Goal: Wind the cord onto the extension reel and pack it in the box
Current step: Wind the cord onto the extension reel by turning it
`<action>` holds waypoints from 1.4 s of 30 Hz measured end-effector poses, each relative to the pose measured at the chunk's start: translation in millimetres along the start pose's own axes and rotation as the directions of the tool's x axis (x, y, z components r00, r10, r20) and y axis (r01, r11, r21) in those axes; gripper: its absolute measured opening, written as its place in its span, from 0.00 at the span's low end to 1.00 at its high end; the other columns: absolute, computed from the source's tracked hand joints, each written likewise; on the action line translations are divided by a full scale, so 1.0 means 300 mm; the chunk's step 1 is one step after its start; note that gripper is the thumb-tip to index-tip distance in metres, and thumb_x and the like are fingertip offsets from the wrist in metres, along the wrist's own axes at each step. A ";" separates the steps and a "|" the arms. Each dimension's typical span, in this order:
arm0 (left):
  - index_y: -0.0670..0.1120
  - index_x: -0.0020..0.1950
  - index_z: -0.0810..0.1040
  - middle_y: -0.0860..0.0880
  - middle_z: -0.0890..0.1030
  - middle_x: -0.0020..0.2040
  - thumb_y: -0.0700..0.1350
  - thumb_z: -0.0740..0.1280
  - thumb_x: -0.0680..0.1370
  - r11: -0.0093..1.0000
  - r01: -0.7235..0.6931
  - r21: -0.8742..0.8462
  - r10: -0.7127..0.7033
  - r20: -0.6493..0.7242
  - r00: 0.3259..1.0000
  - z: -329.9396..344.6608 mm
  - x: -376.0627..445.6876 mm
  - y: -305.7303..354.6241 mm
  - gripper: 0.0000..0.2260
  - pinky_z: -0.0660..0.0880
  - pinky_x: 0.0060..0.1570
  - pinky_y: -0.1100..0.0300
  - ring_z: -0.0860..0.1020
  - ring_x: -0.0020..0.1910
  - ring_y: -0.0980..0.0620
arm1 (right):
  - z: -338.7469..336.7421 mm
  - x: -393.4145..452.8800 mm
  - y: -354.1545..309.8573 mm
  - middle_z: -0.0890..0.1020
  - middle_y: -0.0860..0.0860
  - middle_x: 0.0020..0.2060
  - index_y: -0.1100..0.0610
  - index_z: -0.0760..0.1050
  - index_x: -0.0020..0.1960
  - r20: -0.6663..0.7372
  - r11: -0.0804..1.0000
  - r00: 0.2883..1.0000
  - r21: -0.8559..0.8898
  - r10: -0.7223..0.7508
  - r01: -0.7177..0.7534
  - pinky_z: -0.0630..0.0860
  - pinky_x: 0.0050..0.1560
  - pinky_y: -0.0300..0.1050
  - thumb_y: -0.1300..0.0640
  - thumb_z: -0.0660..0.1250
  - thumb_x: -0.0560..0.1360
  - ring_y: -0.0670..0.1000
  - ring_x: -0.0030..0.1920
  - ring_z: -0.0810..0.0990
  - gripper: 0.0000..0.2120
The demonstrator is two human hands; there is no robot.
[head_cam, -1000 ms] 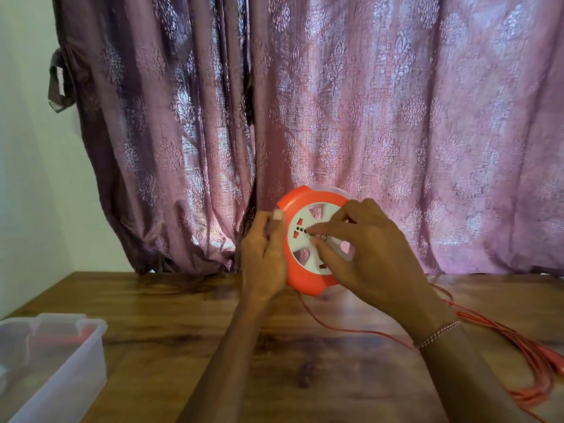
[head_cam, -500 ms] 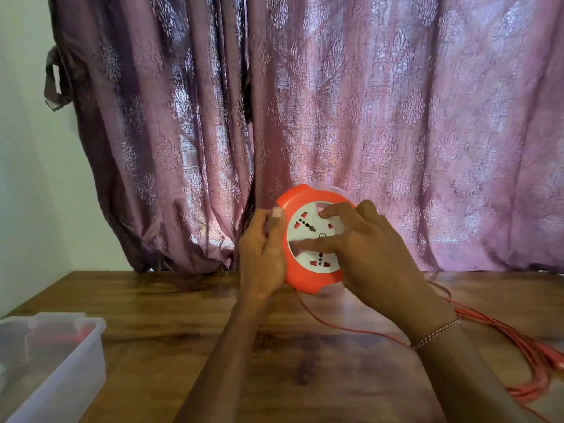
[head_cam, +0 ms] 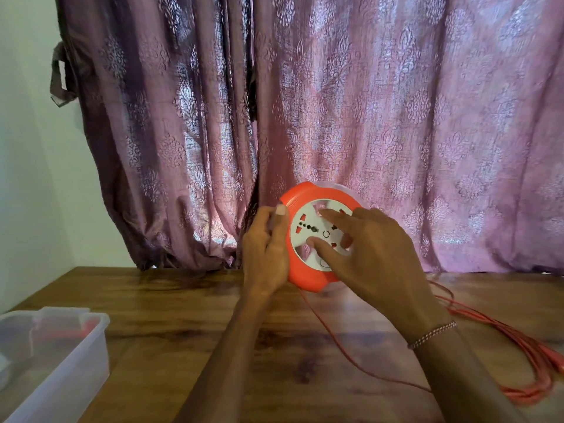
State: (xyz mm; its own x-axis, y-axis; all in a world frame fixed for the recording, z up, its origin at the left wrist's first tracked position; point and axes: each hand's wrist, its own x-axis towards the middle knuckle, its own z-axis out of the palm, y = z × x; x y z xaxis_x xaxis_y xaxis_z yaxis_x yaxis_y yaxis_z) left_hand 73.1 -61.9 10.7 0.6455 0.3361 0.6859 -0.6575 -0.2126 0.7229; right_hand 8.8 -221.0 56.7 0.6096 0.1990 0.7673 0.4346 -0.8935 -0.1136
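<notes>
An orange extension reel with a white socket face is held upright above the wooden table. My left hand grips its left rim, thumb on the front edge. My right hand lies over the white face with the thumb and a finger pressed into its openings. A thin orange cord runs from the reel's bottom down across the table to a loose bundle of cord at the right edge.
A clear plastic box stands at the front left corner of the table, something orange showing inside. A purple patterned curtain hangs close behind the table. A pale wall is at the left.
The white face has turned under my right hand, whose fingers shifted from the centre to the openings. The reel and my left hand stay about where they were.
</notes>
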 end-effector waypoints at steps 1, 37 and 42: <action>0.43 0.45 0.73 0.37 0.80 0.39 0.67 0.59 0.79 1.000 0.004 -0.008 -0.004 0.003 1.000 -0.001 0.001 -0.001 0.26 0.77 0.45 0.34 0.79 0.42 0.34 | -0.001 0.001 0.004 0.82 0.52 0.46 0.47 0.78 0.66 -0.005 0.999 1.000 0.018 -0.028 0.029 0.78 0.45 0.54 0.43 0.70 0.74 0.57 0.49 0.77 0.22; 0.47 0.44 0.75 0.46 0.81 0.39 0.66 0.59 0.79 1.000 0.007 0.004 -0.007 0.028 1.000 -0.007 -0.007 0.021 0.22 0.77 0.47 0.36 0.78 0.41 0.41 | 0.003 0.005 0.005 0.80 0.51 0.46 0.47 0.80 0.62 -0.055 0.997 0.998 0.079 0.003 0.001 0.78 0.44 0.52 0.44 0.69 0.75 0.55 0.48 0.79 0.18; 0.46 0.46 0.76 0.42 0.83 0.42 0.66 0.59 0.79 1.000 0.013 0.011 -0.013 0.030 0.999 -0.006 -0.007 0.024 0.23 0.78 0.49 0.35 0.80 0.45 0.37 | -0.006 0.004 0.035 0.77 0.54 0.61 0.48 0.84 0.50 0.101 0.969 0.972 0.153 -0.211 0.195 0.79 0.50 0.58 0.68 0.69 0.68 0.59 0.62 0.73 0.19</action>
State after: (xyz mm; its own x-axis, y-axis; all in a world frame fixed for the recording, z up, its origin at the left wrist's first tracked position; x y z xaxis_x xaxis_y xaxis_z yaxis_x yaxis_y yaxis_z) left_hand 66.2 -62.4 14.3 0.6652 0.3112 0.6787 -0.6449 -0.2186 0.7323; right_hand 12.8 -230.9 57.5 0.5680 0.4229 0.7061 0.6412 -0.7653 -0.0575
